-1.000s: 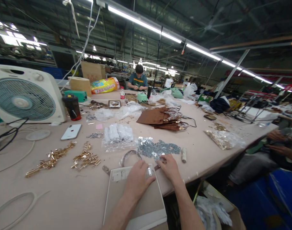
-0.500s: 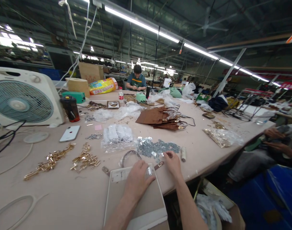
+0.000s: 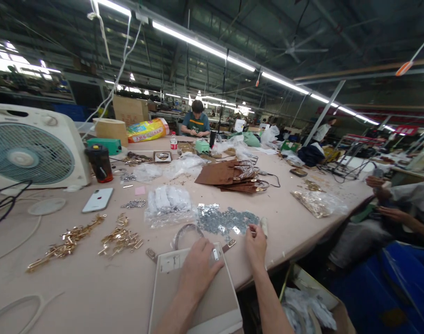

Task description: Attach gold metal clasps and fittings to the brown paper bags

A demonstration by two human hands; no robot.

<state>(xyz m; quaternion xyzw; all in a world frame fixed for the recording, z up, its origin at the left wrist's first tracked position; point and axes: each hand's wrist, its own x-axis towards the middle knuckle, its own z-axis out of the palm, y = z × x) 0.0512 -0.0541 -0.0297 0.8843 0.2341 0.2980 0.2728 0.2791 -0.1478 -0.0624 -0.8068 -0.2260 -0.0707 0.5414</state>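
My left hand lies with fingers outstretched on a beige bag panel with pale edges. Beside its thumb, a small silver metal plate sits on the panel near the top edge. A brown handle loop and a strap end with a gold buckle stick out past that edge. To the right, my right hand has its fingertips pinched together; whatever they hold is too small to make out. Just behind it stands a pale roll, and to its left spreads a pile of flat silver plates.
Gold hardware piles, a phone, a bottle and a fan occupy the left. Farther back are a wrapped bundle and brown bags. A co-worker sits opposite; another person's hands show at right.
My right hand has shifted right, away from the silver plates and closer to the pale roll. A plate near its fingertips before now lies apart from it. My left hand stays on the panel.
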